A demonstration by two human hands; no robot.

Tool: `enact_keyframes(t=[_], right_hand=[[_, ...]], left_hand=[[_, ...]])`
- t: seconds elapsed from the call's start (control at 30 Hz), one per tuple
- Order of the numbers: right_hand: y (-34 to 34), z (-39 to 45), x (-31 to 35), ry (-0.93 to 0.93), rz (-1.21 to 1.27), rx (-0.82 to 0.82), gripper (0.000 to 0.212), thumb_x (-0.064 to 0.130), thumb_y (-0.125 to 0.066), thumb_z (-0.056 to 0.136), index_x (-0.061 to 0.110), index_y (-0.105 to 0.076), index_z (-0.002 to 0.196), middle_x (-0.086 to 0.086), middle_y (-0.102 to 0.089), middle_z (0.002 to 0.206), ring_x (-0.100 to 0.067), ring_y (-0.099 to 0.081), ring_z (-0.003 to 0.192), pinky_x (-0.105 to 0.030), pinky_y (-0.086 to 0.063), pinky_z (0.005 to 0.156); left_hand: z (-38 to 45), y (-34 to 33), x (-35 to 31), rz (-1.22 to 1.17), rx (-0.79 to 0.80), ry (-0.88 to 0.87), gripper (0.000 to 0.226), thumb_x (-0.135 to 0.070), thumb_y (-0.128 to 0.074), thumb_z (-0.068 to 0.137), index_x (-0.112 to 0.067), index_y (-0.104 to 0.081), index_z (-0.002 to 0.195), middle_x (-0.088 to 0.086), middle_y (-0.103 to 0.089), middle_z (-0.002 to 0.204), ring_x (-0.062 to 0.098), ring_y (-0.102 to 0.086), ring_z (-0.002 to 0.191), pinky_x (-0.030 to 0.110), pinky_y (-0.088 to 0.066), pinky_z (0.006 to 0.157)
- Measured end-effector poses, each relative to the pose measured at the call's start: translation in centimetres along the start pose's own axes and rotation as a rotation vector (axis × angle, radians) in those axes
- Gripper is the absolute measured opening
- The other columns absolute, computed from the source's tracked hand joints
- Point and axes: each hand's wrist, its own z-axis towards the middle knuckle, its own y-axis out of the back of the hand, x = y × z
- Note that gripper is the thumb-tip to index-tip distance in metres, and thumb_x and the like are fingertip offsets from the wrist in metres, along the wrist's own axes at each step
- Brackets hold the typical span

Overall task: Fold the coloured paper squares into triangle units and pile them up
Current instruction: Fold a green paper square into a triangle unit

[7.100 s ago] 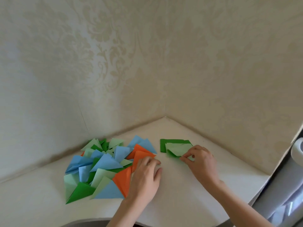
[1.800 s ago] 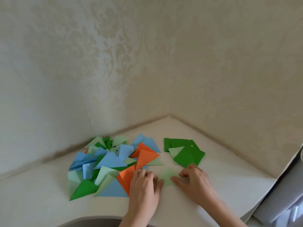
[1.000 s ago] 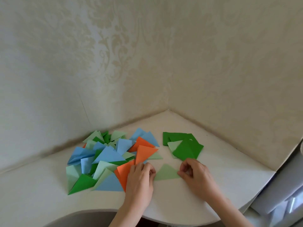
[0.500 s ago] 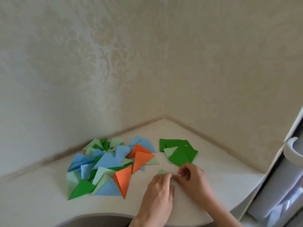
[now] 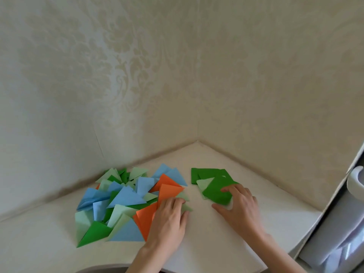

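A heap of folded triangle units (image 5: 126,201) in blue, orange, dark green and pale green lies on the left of the white corner table (image 5: 206,243). My left hand (image 5: 169,219) lies flat at the heap's right edge, on a pale green triangle (image 5: 186,207) that shows past its fingers. A small stack of unfolded squares (image 5: 208,175), mostly dark green with one pale green piece, sits to the right. My right hand (image 5: 238,207) reaches onto the top dark green square (image 5: 214,191), fingertips touching its near edge, thumb spread on the table.
Two patterned beige walls (image 5: 177,75) meet in a corner just behind the papers. The table's curved front edge runs under my wrists. A white door or appliance with a handle (image 5: 354,180) stands at the right edge.
My left hand has carried the folded pale green triangle left onto the heap's edge. My right hand has moved up from the table middle onto the dark green square stack.
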Motion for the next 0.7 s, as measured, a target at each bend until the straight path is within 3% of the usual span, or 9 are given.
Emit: enact_keyframes(t=[0.13, 0.23, 0.33, 0.4, 0.57, 0.7], right_hand=[[-0.5, 0.8, 0.6, 0.022, -0.114, 0.043, 0.043, 0.055, -0.059, 0.082, 0.032, -0.056, 0.118, 0.013, -0.055, 0.121, -0.012, -0.05, 0.113, -0.029, -0.034, 0.088], [-0.8, 0.9, 0.3, 0.081, -0.146, 0.003, 0.025, 0.052, -0.057, 0.086, 0.033, -0.065, 0.101, 0.013, -0.065, 0.101, -0.013, -0.059, 0.095, -0.03, -0.035, 0.079], [-1.3, 0.5, 0.0, 0.143, -0.145, -0.07, 0.005, 0.038, -0.069, 0.081, 0.032, -0.069, 0.08, 0.013, -0.068, 0.076, -0.014, -0.062, 0.073, -0.03, -0.032, 0.069], [-1.4, 0.2, -0.1, 0.171, -0.145, -0.116, 0.007, 0.028, -0.074, 0.076, 0.031, -0.069, 0.074, 0.015, -0.067, 0.07, -0.012, -0.061, 0.066, -0.028, -0.032, 0.067], [-0.7, -0.7, -0.3, 0.311, -0.045, -0.269, 0.006, 0.026, -0.065, 0.079, 0.027, -0.069, 0.075, 0.013, -0.067, 0.079, -0.016, -0.062, 0.071, -0.03, -0.04, 0.065], [-0.2, -2.3, 0.0, 0.521, 0.083, -0.285, 0.007, 0.026, -0.065, 0.086, 0.022, -0.071, 0.085, 0.012, -0.065, 0.093, -0.011, -0.059, 0.079, -0.028, -0.046, 0.065]], left_hand=[[0.3, -0.2, 0.8, 0.073, -0.045, -0.01, 0.03, -0.039, -0.037, 0.09, -0.02, -0.06, 0.096, -0.004, -0.059, 0.093, 0.017, -0.056, 0.087, 0.033, -0.05, 0.073], [0.5, -0.1, 1.2, 0.114, -0.051, -0.002, 0.029, -0.037, -0.038, 0.09, -0.019, -0.061, 0.092, -0.005, -0.06, 0.089, 0.016, -0.055, 0.085, 0.031, -0.049, 0.075], [0.8, 0.1, 1.0, 0.098, -0.063, 0.014, 0.026, -0.036, -0.044, 0.088, -0.018, -0.062, 0.092, -0.003, -0.06, 0.089, 0.017, -0.056, 0.084, 0.029, -0.048, 0.073], [0.8, 0.2, 0.4, 0.042, -0.088, -0.004, 0.014, -0.029, -0.056, 0.087, -0.019, -0.06, 0.095, -0.004, -0.059, 0.093, 0.016, -0.055, 0.084, 0.026, -0.044, 0.073], [0.9, 0.7, -1.9, -0.114, -0.094, -0.109, 0.029, -0.018, -0.067, 0.084, -0.021, -0.055, 0.11, -0.008, -0.053, 0.11, 0.009, -0.051, 0.101, 0.02, -0.041, 0.085], [0.6, 0.7, -3.1, -0.216, -0.09, -0.178, 0.042, -0.012, -0.071, 0.081, -0.021, -0.052, 0.118, -0.008, -0.052, 0.117, 0.005, -0.048, 0.111, 0.01, -0.035, 0.094]])
